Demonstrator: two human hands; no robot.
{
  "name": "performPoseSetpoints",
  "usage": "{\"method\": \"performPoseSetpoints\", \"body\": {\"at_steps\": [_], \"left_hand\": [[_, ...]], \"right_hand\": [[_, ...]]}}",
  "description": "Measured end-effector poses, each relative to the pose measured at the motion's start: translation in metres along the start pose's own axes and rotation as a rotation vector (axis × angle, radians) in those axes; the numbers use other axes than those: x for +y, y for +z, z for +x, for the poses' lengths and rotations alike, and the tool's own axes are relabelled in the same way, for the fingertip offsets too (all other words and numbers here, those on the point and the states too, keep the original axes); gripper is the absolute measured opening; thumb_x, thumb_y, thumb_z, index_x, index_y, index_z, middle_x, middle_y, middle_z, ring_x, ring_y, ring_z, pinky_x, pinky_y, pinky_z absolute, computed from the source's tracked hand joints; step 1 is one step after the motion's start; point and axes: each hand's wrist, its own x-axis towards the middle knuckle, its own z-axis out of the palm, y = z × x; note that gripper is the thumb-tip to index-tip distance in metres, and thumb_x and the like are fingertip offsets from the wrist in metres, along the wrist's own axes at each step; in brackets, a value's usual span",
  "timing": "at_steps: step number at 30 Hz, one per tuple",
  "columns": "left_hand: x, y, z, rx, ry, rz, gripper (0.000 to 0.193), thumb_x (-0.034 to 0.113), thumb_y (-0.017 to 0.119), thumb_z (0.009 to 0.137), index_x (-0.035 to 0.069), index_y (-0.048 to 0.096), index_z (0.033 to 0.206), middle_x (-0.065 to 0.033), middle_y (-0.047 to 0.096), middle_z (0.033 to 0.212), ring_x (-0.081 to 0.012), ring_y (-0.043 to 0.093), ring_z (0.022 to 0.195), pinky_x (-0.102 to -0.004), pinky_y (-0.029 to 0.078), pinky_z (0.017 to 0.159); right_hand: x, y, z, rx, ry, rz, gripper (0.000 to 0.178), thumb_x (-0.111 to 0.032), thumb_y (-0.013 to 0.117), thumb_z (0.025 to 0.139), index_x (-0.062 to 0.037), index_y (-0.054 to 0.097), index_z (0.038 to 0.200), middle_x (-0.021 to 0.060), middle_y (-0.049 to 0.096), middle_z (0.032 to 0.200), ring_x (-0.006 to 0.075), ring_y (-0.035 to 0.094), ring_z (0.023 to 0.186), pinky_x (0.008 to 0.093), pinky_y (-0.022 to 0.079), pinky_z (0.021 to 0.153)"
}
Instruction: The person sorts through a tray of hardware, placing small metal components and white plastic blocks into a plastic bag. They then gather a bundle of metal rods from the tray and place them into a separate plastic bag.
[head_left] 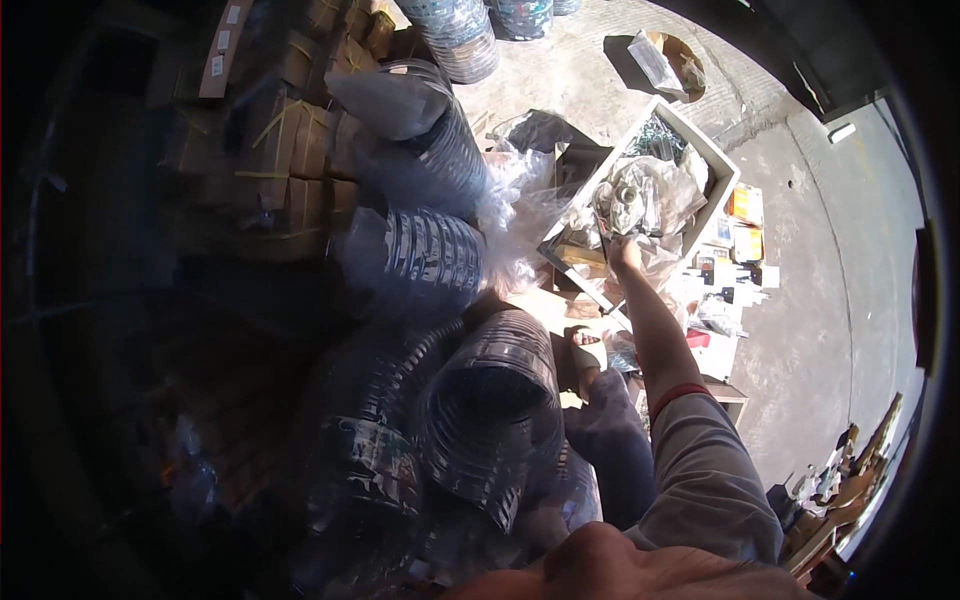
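Observation:
My right arm, in a grey sleeve with a red band at its edge, stretches forward to a white-rimmed box [722, 180]. At the near side of that box is my right hand [627, 256], its fingers closed. A thin dark thing [603, 232] shows beside the fingers, too small to name. Crumpled clear plastic bags [665, 190] fill much of the box, right by the hand. Among them lies a pale ring-shaped piece [627, 196]. A yellowish block [580, 256] sits in the box's near left corner. My left hand is not in view.
Large ribbed, clear-wrapped coils [490, 400] are heaped at centre and left. Tied cardboard boxes [300, 140] are stacked behind them. Loose plastic film [515, 190] lies left of the box. Orange-and-white packets [746, 222] lie to its right. My sandalled foot [590, 350] stands close by.

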Motion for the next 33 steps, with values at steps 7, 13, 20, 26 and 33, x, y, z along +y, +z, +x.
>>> {"method": "performPoseSetpoints", "body": {"at_steps": [7,13,20,26,33], "left_hand": [[0.021,0.032,0.035,0.026,-0.028,-0.008,0.014,0.013,0.060,0.078,0.004,0.058,0.089,0.0008,0.049,0.065,-0.0061,0.043,0.053,-0.0216,0.037,0.046],[0.032,0.041,0.036,0.026,-0.006,0.008,0.015,0.014,0.060,0.078,0.004,0.058,0.089,0.0009,0.050,0.064,-0.0058,0.043,0.053,-0.0216,0.037,0.045],[0.059,0.059,0.039,0.028,0.001,0.004,0.016,0.014,0.061,0.078,0.004,0.059,0.089,0.0010,0.050,0.064,-0.0055,0.043,0.052,-0.0216,0.037,0.045],[0.049,0.045,0.022,0.025,0.058,0.001,0.016,0.015,0.061,0.078,0.004,0.059,0.089,0.0011,0.050,0.064,-0.0053,0.043,0.052,-0.0215,0.037,0.045],[0.039,0.000,-0.053,-0.074,0.186,-0.036,0.017,0.015,0.061,0.077,0.004,0.059,0.089,0.0012,0.050,0.064,-0.0050,0.043,0.051,-0.0215,0.037,0.045]], "right_hand": [[0.032,0.051,0.064,-0.050,0.322,0.168,0.039,-0.038,0.056,0.073,-0.0024,0.064,0.085,0.0192,0.062,0.083,0.0311,0.060,0.083,0.0368,0.044,0.076],[0.026,0.062,0.053,-0.033,0.323,0.557,0.028,-0.028,0.066,0.067,-0.0064,0.065,0.086,0.0096,0.064,0.083,0.0208,0.060,0.078,0.0316,0.044,0.075],[0.008,0.047,0.048,-0.042,0.388,0.552,0.022,-0.017,0.072,0.064,-0.0031,0.066,0.081,0.0048,0.063,0.072,0.0131,0.056,0.063,0.0279,0.045,0.062],[0.007,0.006,0.015,0.024,0.251,0.084,0.027,-0.033,0.063,0.070,-0.0071,0.065,0.079,0.0135,0.063,0.079,0.0255,0.061,0.075,0.0340,0.047,0.070],[-0.018,-0.151,-0.190,0.131,-0.402,0.047,0.010,-0.012,0.055,0.077,-0.0029,0.058,0.075,0.0155,0.056,0.076,0.0342,0.055,0.070,0.0410,0.044,0.062]]}}
